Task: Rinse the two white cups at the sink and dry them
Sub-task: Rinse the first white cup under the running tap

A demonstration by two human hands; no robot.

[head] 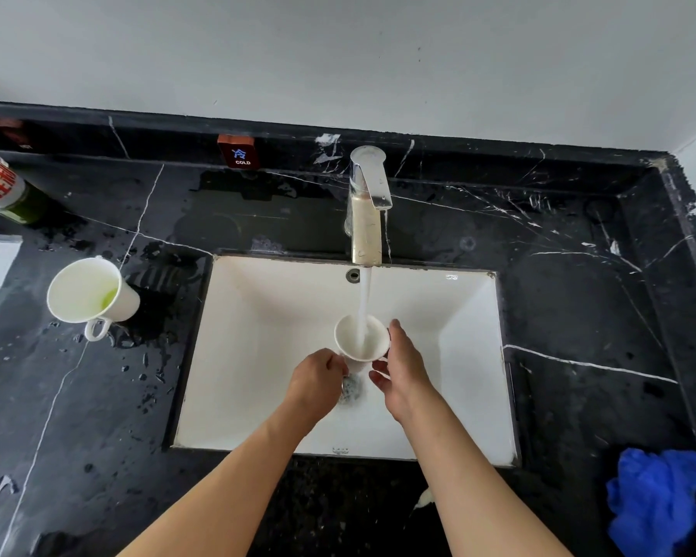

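Note:
I hold one white cup (360, 339) upright over the white sink (258, 315), under the running stream from the chrome tap (367, 203). Water falls into its mouth. My left hand (318, 377) grips the cup's lower left side. My right hand (402, 367) cups its right side, thumb up along the rim. The second white cup (87, 293) stands on the wet black counter left of the sink, handle toward me, with a green smear inside.
A blue cloth (663, 500) lies crumpled on the counter at the lower right. A bottle (1, 186) with red lettering lies at the far left. A red "COLD" tag (238, 152) sits on the back ledge. The drain (350, 387) lies below the cup.

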